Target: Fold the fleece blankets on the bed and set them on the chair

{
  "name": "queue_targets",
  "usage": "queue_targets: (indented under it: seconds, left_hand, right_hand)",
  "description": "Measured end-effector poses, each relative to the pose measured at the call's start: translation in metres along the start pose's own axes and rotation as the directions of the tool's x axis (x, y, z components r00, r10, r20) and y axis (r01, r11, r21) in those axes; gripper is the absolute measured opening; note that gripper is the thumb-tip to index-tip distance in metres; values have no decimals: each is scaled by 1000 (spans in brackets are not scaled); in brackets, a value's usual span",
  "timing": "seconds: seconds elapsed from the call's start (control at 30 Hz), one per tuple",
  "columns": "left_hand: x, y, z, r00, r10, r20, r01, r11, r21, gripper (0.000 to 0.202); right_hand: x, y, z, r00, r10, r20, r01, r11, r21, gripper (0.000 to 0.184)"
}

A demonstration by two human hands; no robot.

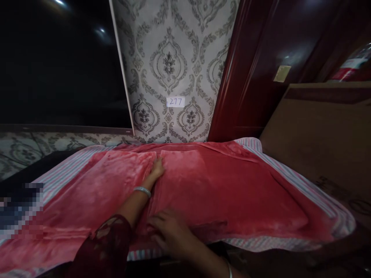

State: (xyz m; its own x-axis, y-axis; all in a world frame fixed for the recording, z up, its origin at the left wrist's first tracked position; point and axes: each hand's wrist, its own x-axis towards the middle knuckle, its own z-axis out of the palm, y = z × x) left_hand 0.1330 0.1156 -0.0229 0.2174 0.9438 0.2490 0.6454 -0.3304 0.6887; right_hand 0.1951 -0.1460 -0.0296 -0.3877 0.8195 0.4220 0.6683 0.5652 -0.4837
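A red plush garment (232, 193) lies spread out, with a folded panel (116, 181) on the left and another on the right; its exact kind is hard to tell. Between the two panels, near the far edge, my left hand (158, 168) has its fingers closed at the fold of the cloth. A bracelet (142, 190) circles that wrist. Nearer to me, my right hand (171, 231) is slightly blurred over the front part of the garment, fingers apart and thumb away from them, holding nothing I can see.
Under the garment is a striped cloth (304, 189) whose edges show all around. A large dark screen (58, 65) stands at the back left. Patterned wallpaper bears a label (175, 102) reading 277. To the right are a dark red wooden panel (246, 69) and a cardboard box (324, 127).
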Motion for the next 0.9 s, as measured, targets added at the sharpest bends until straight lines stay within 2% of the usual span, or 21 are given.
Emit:
queue_targets:
  seconds: [0.07, 0.1, 0.17, 0.2, 0.27, 0.3, 0.33, 0.37, 0.43, 0.53, 0.6, 0.77, 0.83, 0.9]
  left_hand:
    - [-3, 0, -7, 999, 14, 31, -14, 1000, 17, 62]
    - [-6, -1, -11, 999, 22, 48, -23, 1000, 21, 64]
    - [-18, -4, -18, 997, 49, 67, -51, 998, 28, 70]
    - [-27, -7, -20, 994, 72, 77, -75, 997, 35, 74]
    - [-50, -13, -21, 987, 127, 100, -133, 990, 55, 79]
    - [-63, -16, -21, 982, 153, 110, -161, 985, 66, 80]
    - [-75, -18, -19, 978, 172, 119, -182, 980, 77, 80]
    - [-86, -20, -17, 976, 179, 123, -190, 978, 85, 78]
    - [-103, -21, -15, 980, 163, 110, -173, 981, 88, 77]
    - [-114, -18, -14, 989, 128, 72, -132, 990, 44, 78]
    - [-115, -15, -15, 993, 109, 42, -109, 994, -13, 78]
    - [-123, -7, -24, 998, 68, 17, -66, 995, -69, 75]
    - [-138, -2, -32, 995, 99, 33, -98, 995, -16, 72]
    - [-162, 1, -40, 983, 174, 56, -178, 981, 72, 64]
  right_hand:
    - [-16, 17, -24, 987, 48, -155, -34, 995, 94, 28]
    - [-27, 30, -38, 955, 117, -274, -93, 991, 99, 28]
    - [-54, 63, -64, 816, 277, -507, -269, 959, 91, 31]
    - [-68, 80, -76, 740, 363, -567, -367, 923, 111, 35]
    - [-93, 110, -90, 614, 539, -576, -506, 830, 237, 53]
    - [-103, 122, -92, 571, 624, -534, -545, 774, 322, 62]
    - [-110, 131, -91, 547, 688, -476, -567, 724, 394, 69]
    - [-115, 136, -88, 539, 730, -419, -578, 683, 447, 73]
    - [-117, 141, -77, 566, 748, -347, -575, 660, 483, 77]
    - [-113, 140, -61, 644, 686, -339, -543, 722, 429, 80]
    - [-112, 141, -55, 679, 652, -338, -523, 752, 401, 81]
    - [-117, 149, -53, 664, 676, -319, -522, 725, 450, 85]
    - [-119, 150, -55, 660, 684, -312, -522, 715, 465, 89]
    - [-119, 149, -60, 654, 700, -287, -529, 695, 488, 94]
